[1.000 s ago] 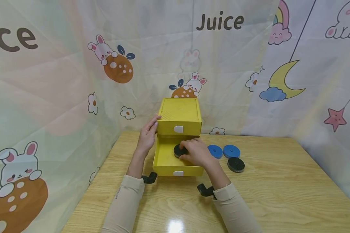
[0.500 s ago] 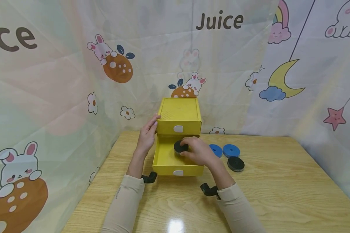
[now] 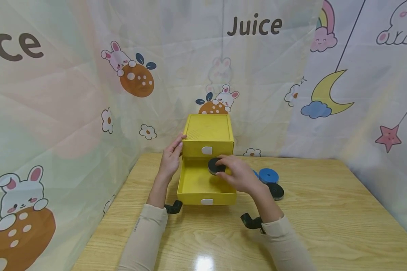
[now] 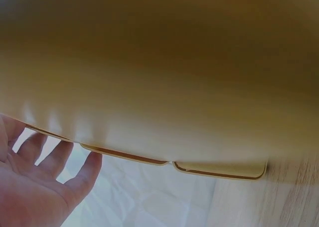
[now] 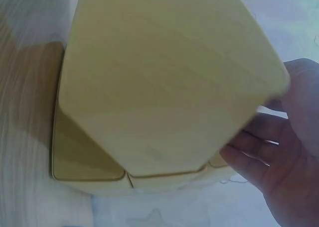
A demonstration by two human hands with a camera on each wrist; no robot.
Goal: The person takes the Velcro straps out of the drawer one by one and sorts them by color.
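A yellow two-tier drawer box (image 3: pixel 208 128) stands at the back of the table, its lower drawer (image 3: pixel 194 184) pulled out. My right hand (image 3: pixel 239 174) pinches a black disc, which looks like a roll of tape (image 3: pixel 213 165), between thumb and fingers above the back right of that drawer. With fairly straight fingers, my left hand (image 3: pixel 171 160) touches the upper left side of the box. In the left wrist view the fingertips of the left hand (image 4: pixel 50 182) meet the box's edge. The drawer's yellow wall (image 5: pixel 169 87) hides the roll from the right wrist view.
Right of the box lie a blue roll (image 3: pixel 268 175) and a black roll (image 3: pixel 276 191), close together. Another blue roll (image 3: pixel 256 173) is mostly hidden behind my right hand. A printed cloth (image 3: pixel 176 67) hangs behind the wooden table (image 3: pixel 312 226).
The right hand has lifted the black roll from the lower drawer's floor and carried it right and slightly back. The left hand stays in place on the box.
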